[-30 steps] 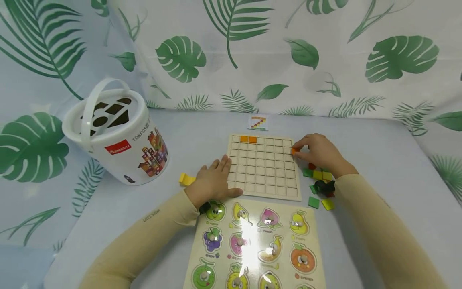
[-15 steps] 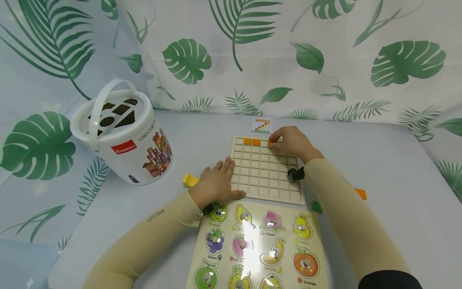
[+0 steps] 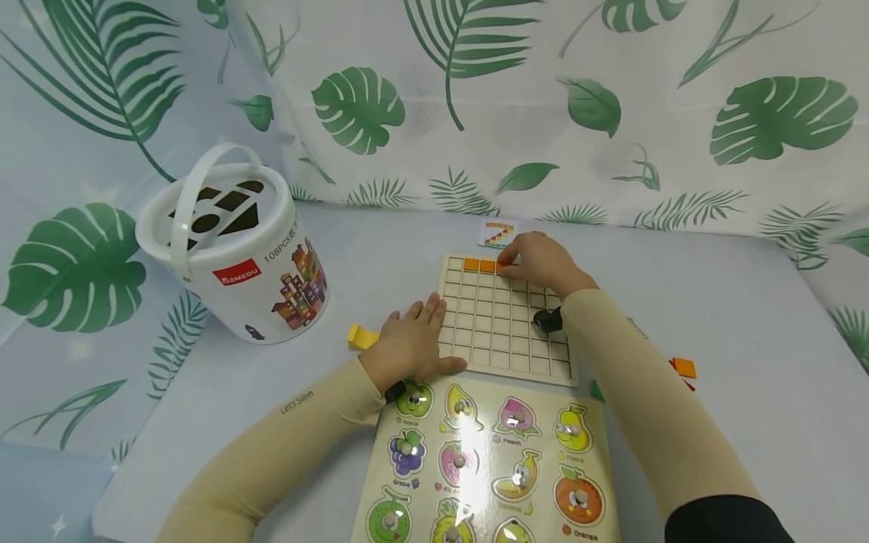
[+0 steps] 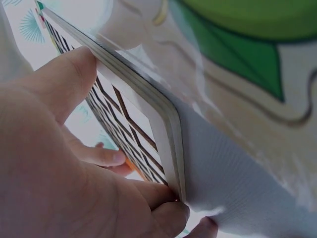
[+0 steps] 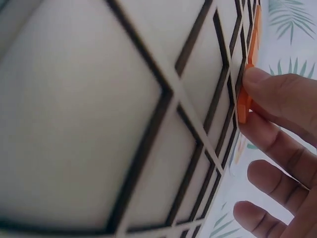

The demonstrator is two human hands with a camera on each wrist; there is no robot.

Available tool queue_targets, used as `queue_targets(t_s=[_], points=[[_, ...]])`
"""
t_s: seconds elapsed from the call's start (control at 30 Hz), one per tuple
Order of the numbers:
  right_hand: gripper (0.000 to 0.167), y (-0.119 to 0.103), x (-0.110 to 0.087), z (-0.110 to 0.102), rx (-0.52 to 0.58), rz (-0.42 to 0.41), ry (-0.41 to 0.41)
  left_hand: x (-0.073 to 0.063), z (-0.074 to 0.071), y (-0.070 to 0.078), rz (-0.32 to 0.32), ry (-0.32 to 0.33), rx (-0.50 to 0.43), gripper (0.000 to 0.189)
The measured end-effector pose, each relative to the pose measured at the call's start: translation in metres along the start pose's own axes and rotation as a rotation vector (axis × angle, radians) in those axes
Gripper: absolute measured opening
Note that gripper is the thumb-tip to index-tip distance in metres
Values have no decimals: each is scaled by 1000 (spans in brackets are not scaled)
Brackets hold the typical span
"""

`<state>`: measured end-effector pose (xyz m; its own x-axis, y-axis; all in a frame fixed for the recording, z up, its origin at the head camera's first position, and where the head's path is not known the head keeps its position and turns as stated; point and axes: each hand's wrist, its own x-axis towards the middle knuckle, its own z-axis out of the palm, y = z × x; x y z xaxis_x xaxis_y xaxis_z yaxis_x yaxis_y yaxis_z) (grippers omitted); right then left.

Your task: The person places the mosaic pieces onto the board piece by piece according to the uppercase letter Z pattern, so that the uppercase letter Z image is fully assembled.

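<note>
Head view: the pale grid board (image 3: 502, 332) lies midway along the tabletop (image 3: 380, 264), towards its far edge; the left hand (image 3: 410, 343) rests relaxed, fingers extended, on its left border. The right hand (image 3: 541, 260) pinches an orange tile (image 3: 500, 267) at the far row, beside two flat, square orange tiles (image 3: 479, 265). A picture card (image 3: 498, 233) lies behind; a glossy fruit puzzle (image 3: 546, 452) with knobs, marked by glare, adjoins the near side. A white lidded bucket (image 3: 237, 302) stands towards the tabletop's far left corner, a yellow block (image 3: 362, 337) beside the left hand. The right sleeve (image 3: 645, 392) partly covers a green piece (image 3: 596, 390). Left wrist view: the board shows layered edges and a rounded corner; thumb and fingers touch its borders. Right wrist view: thumb and forefinger grasp the tile at raised, dark-sided grid ribs; the remaining fingers are free.
</note>
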<state>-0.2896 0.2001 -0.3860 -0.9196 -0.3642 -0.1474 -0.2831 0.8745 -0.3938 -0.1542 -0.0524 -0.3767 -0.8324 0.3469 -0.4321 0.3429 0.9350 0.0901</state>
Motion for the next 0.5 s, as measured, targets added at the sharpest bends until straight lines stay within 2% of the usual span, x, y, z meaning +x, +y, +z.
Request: queue_targets(t_s=[0.27, 0.5], points=[[29, 1, -2, 2, 0, 34, 14, 1, 0, 2, 3, 2, 1, 110], [32, 1, -7, 2, 20, 28, 19, 1, 0, 1, -4, -8, 3, 111]])
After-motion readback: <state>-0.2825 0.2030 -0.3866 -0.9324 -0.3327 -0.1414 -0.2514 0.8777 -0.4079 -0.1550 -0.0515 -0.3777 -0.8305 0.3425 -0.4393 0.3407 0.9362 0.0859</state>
